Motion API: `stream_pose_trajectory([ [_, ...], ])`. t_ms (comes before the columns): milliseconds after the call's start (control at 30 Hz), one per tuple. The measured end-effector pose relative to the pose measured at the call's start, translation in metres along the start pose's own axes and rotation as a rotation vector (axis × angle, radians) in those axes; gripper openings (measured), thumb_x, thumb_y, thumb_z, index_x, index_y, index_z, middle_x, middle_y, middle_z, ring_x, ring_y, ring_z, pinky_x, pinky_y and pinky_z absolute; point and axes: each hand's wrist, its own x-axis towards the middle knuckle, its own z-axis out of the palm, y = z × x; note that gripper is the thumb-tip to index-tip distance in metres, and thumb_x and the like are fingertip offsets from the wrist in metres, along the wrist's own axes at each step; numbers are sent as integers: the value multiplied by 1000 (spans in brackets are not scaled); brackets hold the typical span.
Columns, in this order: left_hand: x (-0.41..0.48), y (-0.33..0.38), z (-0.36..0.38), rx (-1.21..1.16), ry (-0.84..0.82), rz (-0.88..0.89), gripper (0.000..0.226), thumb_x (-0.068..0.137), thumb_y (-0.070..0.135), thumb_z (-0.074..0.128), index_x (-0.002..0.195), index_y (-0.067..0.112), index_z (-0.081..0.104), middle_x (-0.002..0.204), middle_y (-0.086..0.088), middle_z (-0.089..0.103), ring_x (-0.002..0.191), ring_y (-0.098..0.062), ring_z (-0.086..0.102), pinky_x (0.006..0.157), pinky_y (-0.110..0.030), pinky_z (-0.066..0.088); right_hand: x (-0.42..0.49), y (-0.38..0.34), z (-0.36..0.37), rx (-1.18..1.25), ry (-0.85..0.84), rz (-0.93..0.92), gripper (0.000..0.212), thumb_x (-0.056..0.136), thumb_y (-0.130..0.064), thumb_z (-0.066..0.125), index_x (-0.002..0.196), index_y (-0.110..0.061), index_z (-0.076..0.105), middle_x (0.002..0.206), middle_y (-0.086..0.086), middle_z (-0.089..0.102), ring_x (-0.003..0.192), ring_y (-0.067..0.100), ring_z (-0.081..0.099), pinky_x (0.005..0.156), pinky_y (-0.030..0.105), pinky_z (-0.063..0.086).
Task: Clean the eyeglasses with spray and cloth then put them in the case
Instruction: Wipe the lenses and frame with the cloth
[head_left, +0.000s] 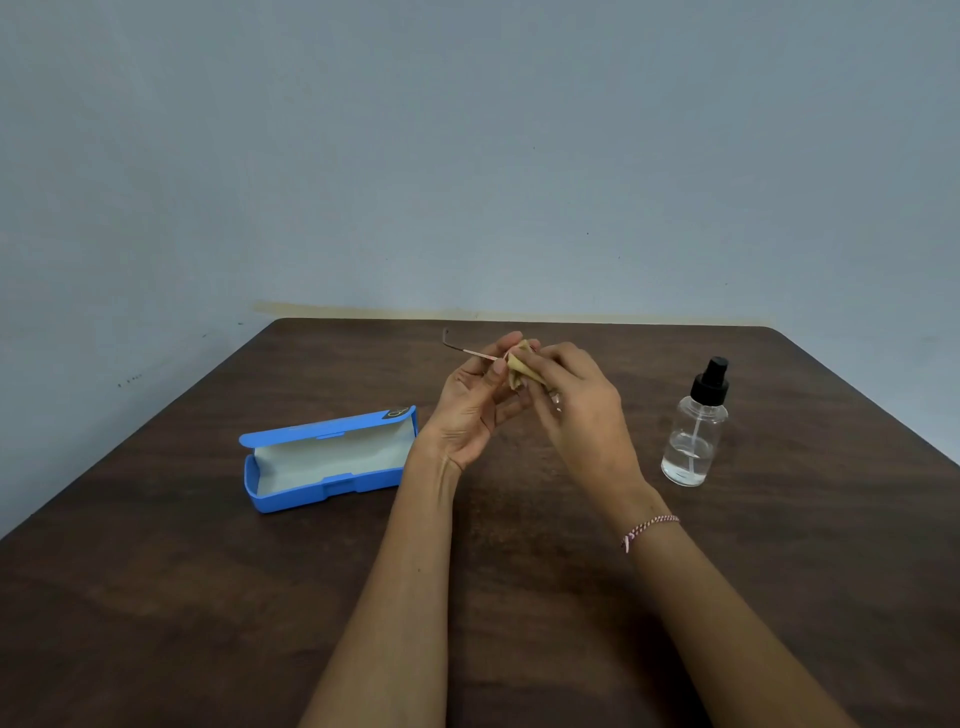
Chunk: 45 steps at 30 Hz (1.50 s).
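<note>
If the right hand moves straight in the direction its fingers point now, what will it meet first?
Probably the left hand: the right hand, holding the cloth on the eyeglasses, points leftward and away at its fingers, which look almost touching. Depth is uncertain.

A plain blue-grey wall (467, 130) fills the upper half of the view, matte and evenly lit with soft, dim light. A dark brown wood-grain tabletop (156, 623) with rounded far corners stands against it. A yellowish-brown stained strip (363, 310) runs along the wall just above the tabletop's far edge, and a few small dark specks (127, 382) mark the wall at the left.
</note>
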Motion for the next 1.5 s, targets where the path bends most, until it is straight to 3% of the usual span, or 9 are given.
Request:
stream_pose_trajectory([
  [200,0,3,-6,-182,24,134,50,51,30,90,97,20,73,108,-3,70,95,-26,69,68,-30,59,-1,3,1,-37,-125,-97,27,79,2,66,105,-5,67,94,7,62,88,23,60,77,26,49],
  [333,0,1,-1,-173,21,126,48,52,29,89,96,21,75,108,-3,70,96,-25,69,69,-28,58,0,5,-3,-83,-54,-62,27,79,2,67,106,-4,67,95,8,62,89,22,60,75,33,55],
  [467,0,-1,5,-159,5,113,47,50,32,91,93,22,76,106,0,71,91,-16,69,65,-23,58,0,-1,0,-69,-36,-97,30,79,2,67,108,-5,66,97,7,61,92,20,56,76,30,53],
  [600,-1,-1,1,-236,-8,138,47,51,27,91,94,20,75,108,-3,70,97,-23,69,67,-26,58,0,-1,0,-48,-60,-127,28,76,5,68,103,-3,67,97,9,62,100,18,52,80,26,50],
  [867,2,-12,15,-155,-28,18,51,44,31,93,90,21,76,99,0,73,89,-11,69,63,-24,57,4,2,-6,-117,62,1,26,81,-2,67,106,-6,68,96,6,63,89,23,58,67,33,54],
  [1033,3,-12,12,-170,-32,52,49,43,32,94,87,22,77,101,-1,73,92,-14,69,66,-27,58,5,1,-12,-105,64,8,21,81,-10,65,102,-11,67,95,2,63,88,20,58,63,30,52],
  [1200,3,-16,16,-143,-53,-12,49,45,29,93,90,19,76,105,-4,71,98,-20,68,67,-32,59,9,7,-22,-115,200,209,21,76,-7,71,92,-8,58,95,4,55,86,18,55,60,24,44],
  [1367,4,-17,14,-146,-34,-7,50,48,30,92,94,21,76,98,0,73,87,-11,70,64,-24,58,4,-3,-6,-72,43,90,23,78,-4,64,99,-8,57,99,4,54,91,17,52,69,23,44],
  [1500,3,-10,5,-237,8,59,54,43,26,94,92,19,76,102,-2,72,90,-11,69,65,-20,58,2,-8,0,-4,-51,24,25,87,-22,61,108,-9,58,106,5,55,97,18,53,77,29,49],
])
